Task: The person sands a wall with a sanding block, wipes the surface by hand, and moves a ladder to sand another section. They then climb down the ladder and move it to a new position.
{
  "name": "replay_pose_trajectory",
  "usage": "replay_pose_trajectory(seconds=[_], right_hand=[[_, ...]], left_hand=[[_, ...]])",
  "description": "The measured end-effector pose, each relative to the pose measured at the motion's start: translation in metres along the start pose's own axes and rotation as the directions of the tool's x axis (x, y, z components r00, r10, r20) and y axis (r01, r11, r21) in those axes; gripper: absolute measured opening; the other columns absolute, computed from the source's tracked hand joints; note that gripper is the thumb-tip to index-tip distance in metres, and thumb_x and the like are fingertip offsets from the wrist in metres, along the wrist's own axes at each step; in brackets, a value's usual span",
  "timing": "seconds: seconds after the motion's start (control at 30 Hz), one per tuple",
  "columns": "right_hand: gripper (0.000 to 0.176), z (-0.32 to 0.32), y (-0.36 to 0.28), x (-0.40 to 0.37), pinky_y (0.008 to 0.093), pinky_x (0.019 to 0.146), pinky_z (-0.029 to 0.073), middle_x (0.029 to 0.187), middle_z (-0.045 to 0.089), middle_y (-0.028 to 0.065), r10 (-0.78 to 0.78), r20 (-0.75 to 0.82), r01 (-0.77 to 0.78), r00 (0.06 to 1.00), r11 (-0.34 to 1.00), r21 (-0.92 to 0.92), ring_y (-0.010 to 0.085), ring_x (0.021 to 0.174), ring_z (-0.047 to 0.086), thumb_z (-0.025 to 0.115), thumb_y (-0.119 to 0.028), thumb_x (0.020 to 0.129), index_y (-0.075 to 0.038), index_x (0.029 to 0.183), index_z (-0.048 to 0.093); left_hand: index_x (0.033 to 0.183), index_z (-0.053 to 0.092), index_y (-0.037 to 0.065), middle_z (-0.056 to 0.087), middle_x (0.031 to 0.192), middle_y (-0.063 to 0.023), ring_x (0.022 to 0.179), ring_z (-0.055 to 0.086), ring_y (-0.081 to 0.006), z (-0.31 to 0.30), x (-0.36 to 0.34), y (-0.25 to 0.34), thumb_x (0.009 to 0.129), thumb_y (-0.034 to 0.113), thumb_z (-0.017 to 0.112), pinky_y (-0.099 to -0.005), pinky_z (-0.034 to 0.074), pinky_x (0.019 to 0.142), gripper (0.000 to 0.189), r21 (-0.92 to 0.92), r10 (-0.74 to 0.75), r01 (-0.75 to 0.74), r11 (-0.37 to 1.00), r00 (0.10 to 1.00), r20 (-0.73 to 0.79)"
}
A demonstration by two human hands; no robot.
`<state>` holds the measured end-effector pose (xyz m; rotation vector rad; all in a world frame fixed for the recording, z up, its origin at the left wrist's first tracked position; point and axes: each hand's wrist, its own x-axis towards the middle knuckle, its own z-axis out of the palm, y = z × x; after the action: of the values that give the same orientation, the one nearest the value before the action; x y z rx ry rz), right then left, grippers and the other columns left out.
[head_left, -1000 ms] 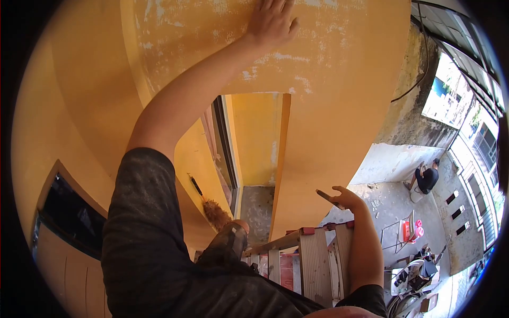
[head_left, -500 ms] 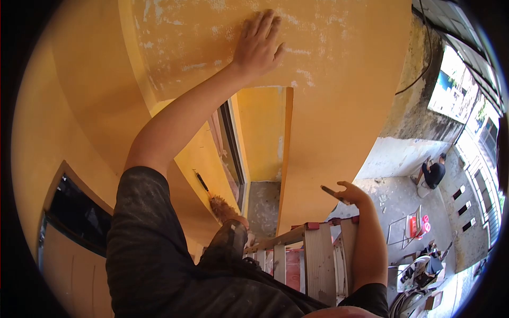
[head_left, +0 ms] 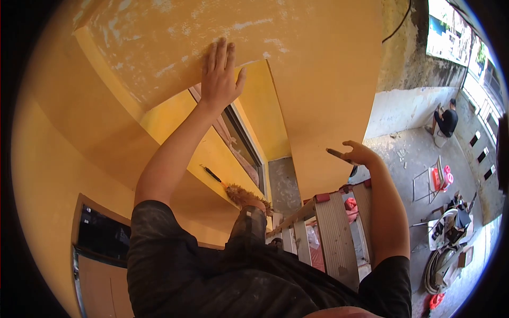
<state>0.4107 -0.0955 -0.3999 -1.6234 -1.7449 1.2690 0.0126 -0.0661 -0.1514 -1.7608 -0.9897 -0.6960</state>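
My left hand (head_left: 218, 79) lies flat with fingers stretched out against the orange wall (head_left: 175, 37), at the lower edge of a patch with white scuffs. My right hand (head_left: 363, 153) is closed round a thin, dark, flat tool (head_left: 339, 155); its kind does not show. That hand is raised in front of the orange pillar (head_left: 313, 122), above the ladder's top. Below my left arm, a feather duster (head_left: 238, 195) with brown feathers and a black handle rests on the yellow ledge (head_left: 185, 138).
A stepladder (head_left: 335, 228) stands right beneath me. A window frame (head_left: 246, 135) is set behind the ledge. Down on the floor at the right are a seated person (head_left: 448, 121), a folding chair (head_left: 432, 183) with red and pink things, and a coiled hose (head_left: 436, 270).
My left hand has slid down the wall to the lower edge of the scuffed patch. My right hand still holds the tool. The view has shifted and tilted.
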Motion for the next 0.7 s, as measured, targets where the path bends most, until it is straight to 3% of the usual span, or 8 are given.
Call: replay_pose_trajectory(seconds=[0.07, 0.13, 0.2, 0.33, 0.47, 0.53, 0.7], right_hand=[[0.079, 0.003, 0.019, 0.017, 0.0354, 0.079, 0.054, 0.109, 0.067, 0.0219, -0.27, -0.068, 0.253, 0.961, 0.949, -0.189, 0.0267, 0.092, 0.068, 0.078, -0.018, 0.074, 0.005, 0.14, 0.04], [0.082, 0.003, 0.004, 0.002, 0.0356, 0.085, 0.053, 0.112, 0.066, 0.0233, -0.053, -0.002, 0.053, 0.999, 0.998, 0.021, 0.0267, 0.1, 0.066, 0.08, -0.025, 0.073, 0.004, 0.139, 0.042], [0.083, 0.003, -0.017, -0.011, 0.0358, 0.087, 0.052, 0.117, 0.064, 0.0237, -0.013, -0.05, 0.011, 0.999, 0.999, -0.053, 0.0256, 0.106, 0.064, 0.081, -0.032, 0.072, 0.003, 0.138, 0.044], [0.084, 0.006, -0.017, -0.003, 0.0363, 0.091, 0.051, 0.121, 0.063, 0.0233, -0.046, -0.016, 0.044, 0.999, 0.991, -0.129, 0.0254, 0.111, 0.062, 0.081, -0.035, 0.071, 0.002, 0.138, 0.045], [0.082, 0.006, 0.012, 0.013, 0.0364, 0.094, 0.05, 0.12, 0.064, 0.0224, -0.174, -0.024, 0.174, 0.984, 0.985, 0.01, 0.0266, 0.112, 0.062, 0.08, -0.035, 0.073, 0.006, 0.135, 0.045], [0.081, 0.002, -0.011, -0.01, 0.0346, 0.094, 0.049, 0.118, 0.065, 0.0215, -0.111, -0.09, 0.099, 0.99, 0.986, -0.134, 0.0261, 0.112, 0.062, 0.081, -0.036, 0.073, 0.008, 0.131, 0.048], [0.078, 0.008, -0.032, -0.025, 0.0334, 0.084, 0.053, 0.109, 0.067, 0.0216, -0.021, -0.035, 0.015, 0.999, 0.985, -0.173, 0.025, 0.1, 0.066, 0.08, -0.029, 0.075, 0.007, 0.134, 0.045]], left_hand=[[0.143, 0.037, 0.001, 0.03, 0.151, -0.0222, 0.139, 0.028, -0.0419, 0.006, -0.004, -0.009, 0.091, 0.034, 0.056, -0.0554, 0.026, 0.111, 0.065, -0.031, 0.003, -0.004, 1.0, 0.999, -0.033], [0.145, 0.034, 0.001, 0.027, 0.152, -0.0233, 0.14, 0.027, -0.0423, 0.017, -0.002, -0.013, 0.089, 0.033, 0.059, -0.0569, 0.023, 0.112, 0.069, -0.116, -0.021, 0.006, 0.993, 0.992, -0.126], [0.145, 0.034, 0.002, 0.028, 0.151, -0.0244, 0.139, 0.028, -0.0427, 0.009, 0.006, -0.019, 0.091, 0.037, 0.057, -0.058, 0.024, 0.111, 0.068, -0.022, -0.062, 0.059, 0.998, 0.987, -0.148], [0.145, 0.035, 0.003, 0.03, 0.151, -0.024, 0.138, 0.03, -0.043, 0.003, 0.01, -0.038, 0.091, 0.04, 0.055, -0.0579, 0.025, 0.111, 0.069, -0.004, -0.119, 0.119, 0.993, 0.984, -0.136], [0.146, 0.034, 0.004, 0.03, 0.152, -0.0219, 0.139, 0.028, -0.0429, 0.004, -0.016, -0.037, 0.09, 0.04, 0.056, -0.0574, 0.025, 0.111, 0.07, 0.023, -0.061, 0.064, 0.998, 0.991, -0.121], [0.147, 0.033, 0.004, 0.028, 0.153, -0.0209, 0.14, 0.026, -0.0429, 0.005, -0.035, -0.031, 0.09, 0.04, 0.057, -0.0569, 0.025, 0.111, 0.071, -0.016, -0.091, 0.091, 0.996, 0.994, -0.064], [0.149, 0.029, 0.003, 0.024, 0.155, -0.0197, 0.141, 0.024, -0.0415, 0.007, -0.087, -0.023, 0.091, 0.039, 0.054, -0.0571, 0.022, 0.112, 0.072, -0.01, -0.157, 0.157, 0.988, 0.987, 0.038]])
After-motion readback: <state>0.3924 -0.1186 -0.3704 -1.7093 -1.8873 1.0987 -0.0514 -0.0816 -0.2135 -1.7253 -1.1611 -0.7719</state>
